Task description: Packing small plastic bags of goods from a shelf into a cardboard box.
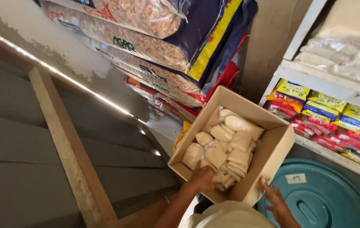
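Storeroom shelves [315,80], open cardboard box [268,156], pale filled bags [230,147], left hand [201,179] inside

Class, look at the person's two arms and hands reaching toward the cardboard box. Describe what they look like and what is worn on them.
Both are bare: the left hand and right hand wear no gloves, and no rings or watch can be seen. The forearms show no sleeves. A pale cream garment covers the body at the bottom edge.

So the box [268,152] sits in the middle with the small bags [226,147] packed inside it. Stacked sacks [154,46] are behind it to the left, shelves [336,80] full of packets [336,116] on the right, and a drum lid [328,198] is right below those shelves.
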